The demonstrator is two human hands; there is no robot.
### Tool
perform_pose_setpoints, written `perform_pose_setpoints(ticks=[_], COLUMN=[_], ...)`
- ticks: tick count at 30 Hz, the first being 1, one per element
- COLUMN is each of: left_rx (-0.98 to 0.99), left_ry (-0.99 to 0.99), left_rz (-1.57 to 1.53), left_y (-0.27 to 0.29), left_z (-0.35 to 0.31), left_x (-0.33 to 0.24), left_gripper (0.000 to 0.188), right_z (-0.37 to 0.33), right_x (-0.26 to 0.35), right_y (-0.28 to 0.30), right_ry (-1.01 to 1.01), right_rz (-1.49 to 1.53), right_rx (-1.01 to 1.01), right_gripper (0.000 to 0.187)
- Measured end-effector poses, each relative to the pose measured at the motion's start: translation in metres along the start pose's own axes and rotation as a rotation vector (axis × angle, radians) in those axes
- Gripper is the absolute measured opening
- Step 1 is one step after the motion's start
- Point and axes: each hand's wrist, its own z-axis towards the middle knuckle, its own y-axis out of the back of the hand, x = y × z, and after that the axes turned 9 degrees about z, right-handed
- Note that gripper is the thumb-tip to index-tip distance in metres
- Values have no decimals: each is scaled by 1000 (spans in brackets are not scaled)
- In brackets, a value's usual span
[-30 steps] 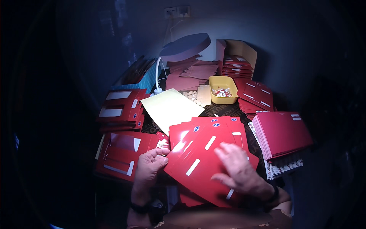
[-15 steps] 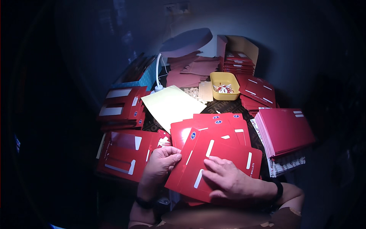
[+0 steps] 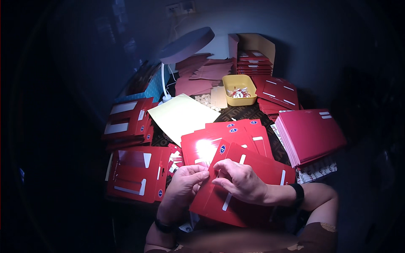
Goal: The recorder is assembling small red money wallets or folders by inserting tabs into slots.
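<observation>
A red die-cut card sheet (image 3: 257,179) with white slots and a small blue emblem lies tilted in front of me. My left hand (image 3: 185,183) is closed on its left edge, thumb on top in a pinch. Close beside it, my right hand (image 3: 240,179) is curled over the sheet's left part, thumb and forefinger bent toward each other near the edge. What lies between those fingertips is too small to make out. More red card sheets (image 3: 192,145) lie just beyond, partly under the held one.
Stacks of red card pieces stand left (image 3: 130,118), near left (image 3: 135,175) and right (image 3: 312,135). A yellow tray (image 3: 225,90) holds small scraps. A pale sheet (image 3: 181,116) lies under a lamp (image 3: 187,44). An open box (image 3: 263,42) stands at the back.
My right hand has moved from lying spread on the sheet to its left edge, next to my left hand, and its fingers have curled. The view has shifted slightly.
</observation>
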Motion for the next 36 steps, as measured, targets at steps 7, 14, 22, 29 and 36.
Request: perform_pose_setpoints(ticks=[7,14,22,29,36], left_rx=[27,44,23,24,31], left_ry=[24,-2,8,-1,-27], left_rz=[-51,-62,-10,8,11], left_y=[3,2,6,8,3], left_z=[3,4,7,7,0], left_x=[4,4,7,6,-2], left_gripper=[11,14,13,13,10], right_z=[4,9,14,15,29], right_x=[-7,-10,-13,-11,3], right_y=[-5,-3,0,2,16], right_ry=[82,226,386,461,549], right_rz=[-5,-59,-134,-368,-580], right_rx=[-39,5,81,150,269], right_gripper=[29,27,24,15,11])
